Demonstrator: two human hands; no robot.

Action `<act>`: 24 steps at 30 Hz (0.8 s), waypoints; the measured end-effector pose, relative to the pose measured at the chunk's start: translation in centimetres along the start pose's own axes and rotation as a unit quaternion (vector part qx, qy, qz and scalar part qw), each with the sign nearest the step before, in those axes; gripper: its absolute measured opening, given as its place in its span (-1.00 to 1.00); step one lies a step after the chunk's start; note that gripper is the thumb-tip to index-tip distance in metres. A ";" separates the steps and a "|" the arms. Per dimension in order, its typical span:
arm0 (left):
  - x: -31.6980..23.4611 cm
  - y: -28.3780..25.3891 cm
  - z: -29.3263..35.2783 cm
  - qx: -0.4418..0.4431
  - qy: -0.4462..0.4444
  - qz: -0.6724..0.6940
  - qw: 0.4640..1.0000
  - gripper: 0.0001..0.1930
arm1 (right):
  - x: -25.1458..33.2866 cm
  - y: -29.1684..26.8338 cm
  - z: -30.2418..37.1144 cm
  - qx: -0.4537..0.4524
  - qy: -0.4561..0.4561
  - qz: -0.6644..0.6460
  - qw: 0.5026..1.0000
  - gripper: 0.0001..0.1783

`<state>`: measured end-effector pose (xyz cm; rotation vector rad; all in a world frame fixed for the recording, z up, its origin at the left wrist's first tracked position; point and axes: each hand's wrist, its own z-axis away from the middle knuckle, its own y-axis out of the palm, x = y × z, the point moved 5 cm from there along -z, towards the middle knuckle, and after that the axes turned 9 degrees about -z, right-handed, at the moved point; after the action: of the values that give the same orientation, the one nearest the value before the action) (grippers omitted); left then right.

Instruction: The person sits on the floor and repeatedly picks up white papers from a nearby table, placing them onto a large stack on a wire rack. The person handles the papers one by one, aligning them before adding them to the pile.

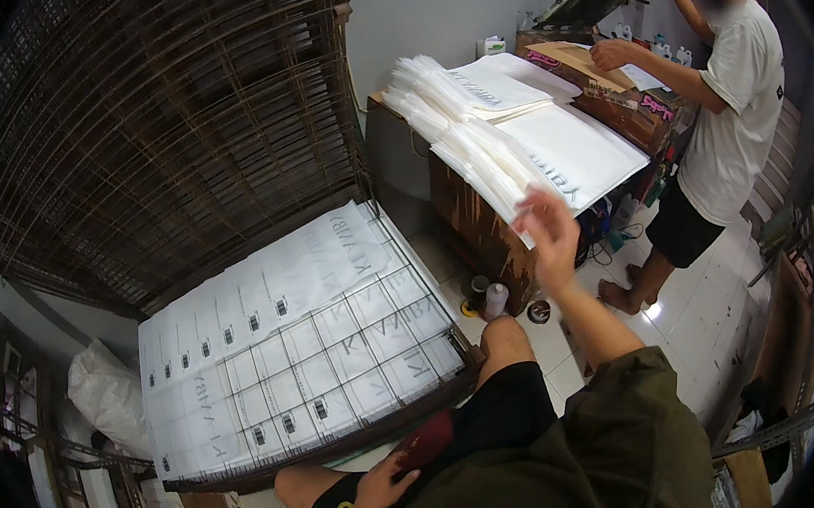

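Best work lightly at near corner of white sheets [487, 155] on table [468, 200] to avoid creasing, right hand [552, 230] half-curled there, left hand [381, 487] loosely curled well apart, can't tell either's hold.

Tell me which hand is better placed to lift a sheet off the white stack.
Right, most likely: the right hand is at the near edge of the white stack, though contact is hard to tell. The left hand is down by the wearer's black shorts, well away from it.
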<state>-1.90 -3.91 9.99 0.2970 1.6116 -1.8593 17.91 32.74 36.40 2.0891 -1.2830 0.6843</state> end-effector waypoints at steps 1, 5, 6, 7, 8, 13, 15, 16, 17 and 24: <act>1.0 -0.8 2.0 -0.038 -0.007 -0.001 0.999 -0.35 | -0.6 -1.1 -2.1 -0.044 0.037 -0.047 0.997 -0.55; 4.9 -3.3 10.5 -0.069 -0.056 -0.122 0.989 -0.22 | -6.4 -5.0 -9.2 -0.191 0.130 -0.233 0.945 -0.38; 5.5 -3.1 12.0 -0.073 -0.072 -0.131 0.986 -0.14 | -7.9 -5.8 -10.6 -0.234 0.138 -0.290 0.918 -0.35; 4.8 -3.3 12.6 -0.108 -0.046 -0.156 0.981 -0.18 | -9.4 -7.1 -12.4 -0.232 0.129 -0.305 0.915 -0.27; 3.9 -3.4 13.2 -0.144 -0.024 -0.182 0.972 -0.21 | -11.5 -8.4 -14.0 -0.230 0.123 -0.322 0.910 -0.20; 1.9 -3.8 12.7 -0.206 -0.055 -0.179 0.961 -0.26 | -16.5 -4.8 -18.7 -0.315 0.163 -0.298 0.886 0.24; 1.3 -4.3 12.5 -0.223 -0.065 -0.158 0.960 -0.27 | -16.6 -1.1 -18.7 -0.365 0.210 -0.305 0.854 0.36; 0.9 -5.0 12.4 -0.242 -0.070 -0.154 0.955 -0.31 | -16.4 0.0 -18.4 -0.387 0.213 -0.317 0.839 0.34; 0.2 -5.6 12.6 -0.264 -0.075 -0.150 0.950 -0.34 | -16.2 1.2 -18.0 -0.406 0.216 -0.330 0.824 0.33; 3.7 -3.2 13.8 -0.267 -0.111 -0.116 0.950 -0.34 | -21.9 0.0 -18.7 -0.566 0.178 -0.184 0.783 -0.29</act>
<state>-3.38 -18.07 13.50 -0.3391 1.9669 -1.4672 6.86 59.26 34.41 1.0510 -0.6973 0.0300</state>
